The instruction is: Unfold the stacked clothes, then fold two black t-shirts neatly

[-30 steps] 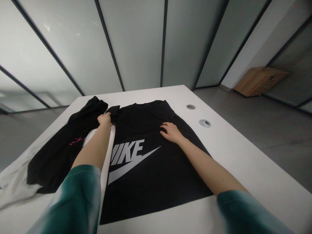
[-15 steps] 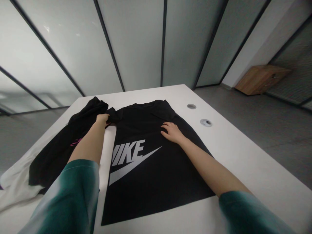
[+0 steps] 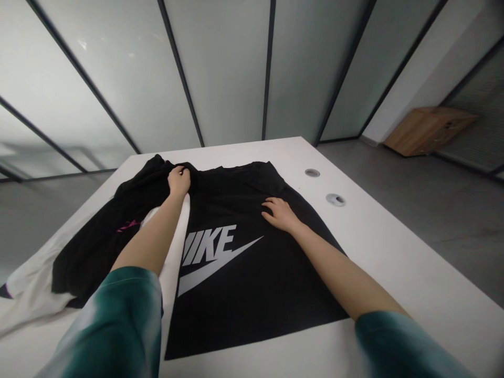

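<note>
Black T-shirt [image 3: 252, 289] flat on counter [image 3: 374, 236]; left hand [image 3: 179, 180] pinches its sleeve [image 3: 192, 177], right hand [image 3: 280, 214] rests open on the body. Tugging too hard could skew the fabric, should right-hand pressure prove light.

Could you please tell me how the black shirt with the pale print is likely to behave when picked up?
The black shirt would probably hang floppy, since it lies flat and limp on the table. It is likely light for its spread, as the cloth looks thin. It may crease easily: the sleeve by the left hand looks bunched.
</note>
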### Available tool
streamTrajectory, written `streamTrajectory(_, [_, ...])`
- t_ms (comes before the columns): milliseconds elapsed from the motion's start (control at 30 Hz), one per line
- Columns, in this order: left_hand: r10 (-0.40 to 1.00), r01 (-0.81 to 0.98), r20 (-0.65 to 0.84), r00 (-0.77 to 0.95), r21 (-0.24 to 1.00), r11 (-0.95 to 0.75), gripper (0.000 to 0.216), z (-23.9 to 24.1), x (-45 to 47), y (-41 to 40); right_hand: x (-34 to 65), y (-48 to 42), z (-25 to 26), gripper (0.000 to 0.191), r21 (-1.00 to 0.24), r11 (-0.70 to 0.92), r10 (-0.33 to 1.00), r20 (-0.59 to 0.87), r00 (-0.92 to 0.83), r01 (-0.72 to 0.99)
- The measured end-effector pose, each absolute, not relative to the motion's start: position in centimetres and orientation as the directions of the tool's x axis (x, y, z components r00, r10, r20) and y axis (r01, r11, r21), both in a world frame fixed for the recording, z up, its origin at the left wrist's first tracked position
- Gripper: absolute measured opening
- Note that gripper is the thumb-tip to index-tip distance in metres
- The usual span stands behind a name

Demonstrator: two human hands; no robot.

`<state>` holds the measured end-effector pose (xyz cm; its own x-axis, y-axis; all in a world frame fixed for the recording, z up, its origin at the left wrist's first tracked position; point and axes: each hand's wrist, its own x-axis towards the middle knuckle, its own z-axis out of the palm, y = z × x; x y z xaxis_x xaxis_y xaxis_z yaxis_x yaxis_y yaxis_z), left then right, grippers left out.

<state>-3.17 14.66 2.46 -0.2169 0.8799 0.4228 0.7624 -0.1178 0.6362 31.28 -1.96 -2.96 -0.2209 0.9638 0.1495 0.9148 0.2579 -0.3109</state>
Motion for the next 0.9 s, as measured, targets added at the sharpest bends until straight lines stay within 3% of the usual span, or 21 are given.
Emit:
streamTrajectory(67, [0.913, 0.849, 0.403, 0.058, 0.461, -0.257, 0.044, 2.7, -1.1, 13.5, 31.3, -1.9, -3.0, 0.041, -0.307, 0.257, 0.964, 0.145, -0.222, 0.916])
streamTrajectory(167, [0.892, 0.869, 0.116, 0.438, 0.198, -0.453, 0.056, 2.0, 1.7, 11.3, 31.3, -1.9, -3.1, 0.042, -0.302, 0.256, 0.965, 0.143, -0.221, 0.918])
streamTrajectory(233, [0.887, 0.888, -0.057, 0.458, 0.079, -0.453, 0.062, 1.2, 3.0, 10.0, 31.4, -1.9, -3.1, 0.042, -0.298, 0.256, 0.964, 0.147, -0.221, 0.920])
streamTrajectory(300, [0.906, 0.911, -0.102, 0.411, 0.024, -0.411, 0.057, 0.5, 3.7, 9.1, 31.3, -1.9, -3.1, 0.042, -0.294, 0.258, 0.963, 0.149, -0.222, 0.920])
streamTrajectory(433, [0.939, 0.937, -0.016, 0.343, 0.080, -0.341, 0.045, 0.5, 3.5, 8.7, 31.3, -1.9, -3.0, 0.041, -0.297, 0.258, 0.963, 0.150, -0.222, 0.919])
streamTrajectory(567, [0.916, 0.867, 0.040, 0.399, 0.310, -0.391, 0.038, 1.5, 2.4, 9.7, 31.2, -2.0, -2.8, 0.040, -0.300, 0.254, 0.965, 0.139, -0.221, 0.920])
streamTrajectory(700, [0.894, 0.757, -0.043, 0.446, 0.551, -0.351, 0.043, 1.9, 2.3, 11.3, 31.2, -2.0, -2.8, 0.041, -0.298, 0.248, 0.967, 0.138, -0.216, 0.922])
streamTrajectory(767, [0.915, 0.769, -0.036, 0.402, 0.555, -0.316, 0.045, 1.7, 2.7, 12.2, 31.2, -2.0, -2.9, 0.041, -0.299, 0.254, 0.965, 0.144, -0.220, 0.920])
streamTrajectory(900, [0.902, 0.847, -0.023, 0.432, 0.354, -0.396, 0.054, 0.9, 4.0, 13.8, 31.3, -2.0, -3.0, 0.041, -0.298, 0.262, 0.962, 0.151, -0.226, 0.918])
